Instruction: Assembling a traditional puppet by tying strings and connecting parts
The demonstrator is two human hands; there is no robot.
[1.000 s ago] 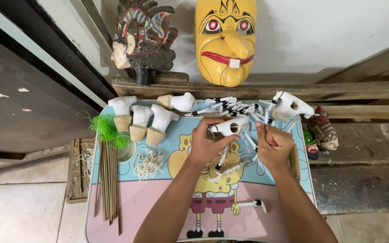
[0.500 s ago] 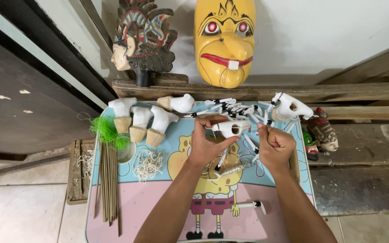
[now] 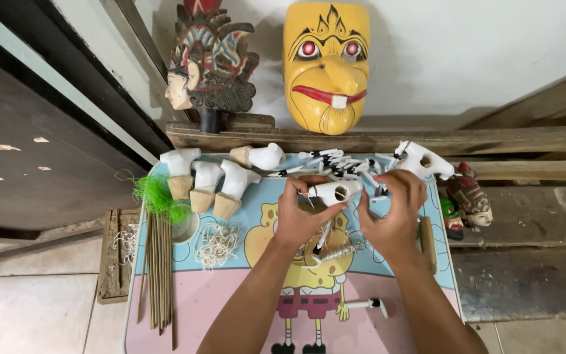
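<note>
Over the middle of the counter (image 3: pixel 427 275), with its cartoon-printed top, both hands meet around a small white puppet head (image 3: pixel 335 192). The left hand (image 3: pixel 299 216) is closed on it, fingers curled over the near end and thumb beneath, so the piece lies roughly level with a round hole facing the camera. The right hand (image 3: pixel 394 213) is narrowed to a pinch just beside the other end of the piece; whether its fingertips touch it or grip something thin cannot be told.

Behind the hands lies a heap of black-and-white painted sticks (image 3: pixel 339 164), with another white head (image 3: pixel 424 160) to the right. Four more white heads on wooden necks (image 3: pixel 214 180) stand at the counter's far left, near a tuft of green fibre (image 3: pixel 158 198), a bundle of thin sticks (image 3: pixel 158 269) and a tangle of pale string (image 3: pixel 216 242). Against the wall lean a yellow mask (image 3: pixel 325 62) and a carved crowned head (image 3: pixel 207 62).
</note>
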